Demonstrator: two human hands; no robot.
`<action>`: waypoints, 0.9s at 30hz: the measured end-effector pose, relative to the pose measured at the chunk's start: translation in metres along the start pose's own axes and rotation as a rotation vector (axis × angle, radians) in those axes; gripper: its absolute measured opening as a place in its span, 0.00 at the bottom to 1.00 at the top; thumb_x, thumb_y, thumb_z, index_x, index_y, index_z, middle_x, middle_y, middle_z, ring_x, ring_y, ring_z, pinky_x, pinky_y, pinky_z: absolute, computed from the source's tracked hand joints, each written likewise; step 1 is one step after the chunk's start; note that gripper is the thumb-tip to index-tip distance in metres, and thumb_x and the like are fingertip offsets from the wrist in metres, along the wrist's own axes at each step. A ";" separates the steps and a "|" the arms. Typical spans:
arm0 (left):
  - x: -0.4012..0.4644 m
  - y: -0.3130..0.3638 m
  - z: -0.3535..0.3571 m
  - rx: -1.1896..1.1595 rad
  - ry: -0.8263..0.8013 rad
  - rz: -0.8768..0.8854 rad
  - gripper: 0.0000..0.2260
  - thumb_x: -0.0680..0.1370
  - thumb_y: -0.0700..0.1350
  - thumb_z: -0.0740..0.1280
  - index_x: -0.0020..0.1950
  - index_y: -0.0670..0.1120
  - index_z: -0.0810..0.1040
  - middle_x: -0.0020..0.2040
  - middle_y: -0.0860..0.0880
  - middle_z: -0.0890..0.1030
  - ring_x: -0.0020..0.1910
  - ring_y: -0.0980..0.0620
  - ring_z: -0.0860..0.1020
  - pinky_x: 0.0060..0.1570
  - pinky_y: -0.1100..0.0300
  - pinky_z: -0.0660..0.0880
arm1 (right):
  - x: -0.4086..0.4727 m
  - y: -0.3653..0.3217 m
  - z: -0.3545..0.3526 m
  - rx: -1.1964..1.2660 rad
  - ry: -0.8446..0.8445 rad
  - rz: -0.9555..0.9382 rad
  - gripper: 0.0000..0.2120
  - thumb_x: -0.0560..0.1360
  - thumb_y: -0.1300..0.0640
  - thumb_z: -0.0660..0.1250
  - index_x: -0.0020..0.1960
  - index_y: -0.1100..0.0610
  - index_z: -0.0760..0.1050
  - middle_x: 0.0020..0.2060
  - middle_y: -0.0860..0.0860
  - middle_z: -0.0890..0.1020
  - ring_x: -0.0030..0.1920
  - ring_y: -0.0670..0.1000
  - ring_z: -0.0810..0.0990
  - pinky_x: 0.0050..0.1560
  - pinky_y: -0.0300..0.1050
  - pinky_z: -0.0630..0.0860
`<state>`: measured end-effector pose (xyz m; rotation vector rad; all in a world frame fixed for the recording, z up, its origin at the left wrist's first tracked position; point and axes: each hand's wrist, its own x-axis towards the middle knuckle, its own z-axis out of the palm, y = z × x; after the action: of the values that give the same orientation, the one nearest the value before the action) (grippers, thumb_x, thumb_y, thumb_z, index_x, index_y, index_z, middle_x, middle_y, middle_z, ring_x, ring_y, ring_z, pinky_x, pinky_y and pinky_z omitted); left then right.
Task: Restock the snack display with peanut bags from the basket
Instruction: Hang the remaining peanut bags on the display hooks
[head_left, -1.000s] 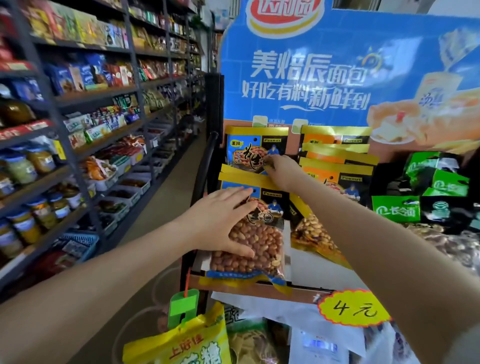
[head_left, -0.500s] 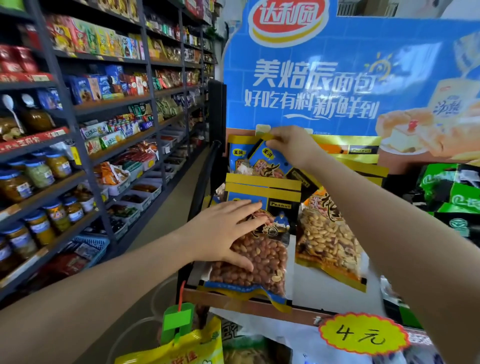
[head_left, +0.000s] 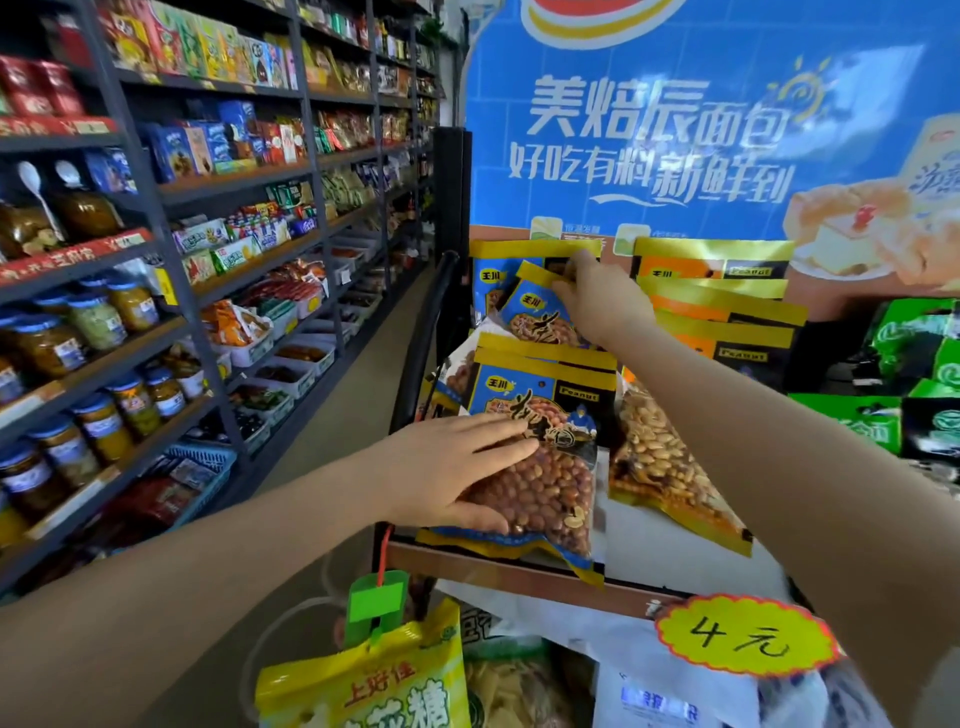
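Observation:
Blue-and-yellow peanut bags stand stacked on the display shelf (head_left: 519, 571). My left hand (head_left: 447, 467) lies flat with straight fingers on the front blue peanut bag (head_left: 540, 483), pressing it against the stack. My right hand (head_left: 597, 301) reaches to the back of the row and pinches the yellow top edge of a tilted blue peanut bag (head_left: 535, 312). Orange-and-yellow peanut bags (head_left: 722, 317) fill the row to the right, one (head_left: 670, 478) leaning forward. The basket is not in view.
Green snack packs (head_left: 914, 364) sit at the far right of the display. A yellow price tag (head_left: 743, 639) hangs on the shelf front. A yellow candy bag (head_left: 374, 686) hangs below on a green clip. Stocked shelves (head_left: 156, 260) line the aisle on the left.
My right hand lifted a blue peanut bag up from the stack to the back of the row, where the bag now sits tilted. My left hand stayed on the front bag.

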<state>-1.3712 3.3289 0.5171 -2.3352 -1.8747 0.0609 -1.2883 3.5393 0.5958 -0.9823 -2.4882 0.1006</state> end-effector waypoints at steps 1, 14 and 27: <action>0.001 -0.002 0.000 -0.006 -0.026 -0.008 0.40 0.70 0.70 0.48 0.76 0.50 0.47 0.77 0.49 0.50 0.76 0.51 0.49 0.69 0.59 0.43 | -0.002 0.008 -0.001 -0.001 -0.067 0.016 0.16 0.80 0.55 0.55 0.63 0.62 0.65 0.50 0.64 0.79 0.43 0.62 0.77 0.36 0.49 0.69; 0.005 -0.004 -0.003 0.014 -0.018 -0.022 0.42 0.68 0.69 0.54 0.75 0.54 0.41 0.77 0.50 0.41 0.76 0.51 0.42 0.71 0.55 0.39 | 0.027 0.006 -0.043 -0.069 -0.124 -0.249 0.25 0.76 0.68 0.51 0.69 0.52 0.67 0.53 0.60 0.77 0.48 0.56 0.73 0.52 0.50 0.68; 0.013 -0.003 -0.006 0.081 -0.002 -0.146 0.50 0.61 0.75 0.52 0.75 0.53 0.39 0.72 0.53 0.33 0.69 0.55 0.33 0.63 0.57 0.31 | -0.008 0.017 0.007 -0.165 0.465 -0.224 0.25 0.76 0.62 0.59 0.71 0.64 0.59 0.67 0.63 0.69 0.65 0.65 0.69 0.68 0.57 0.65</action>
<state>-1.3704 3.3417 0.5242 -2.1411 -1.9982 0.1204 -1.2755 3.5470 0.5825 -0.6842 -2.1744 -0.3679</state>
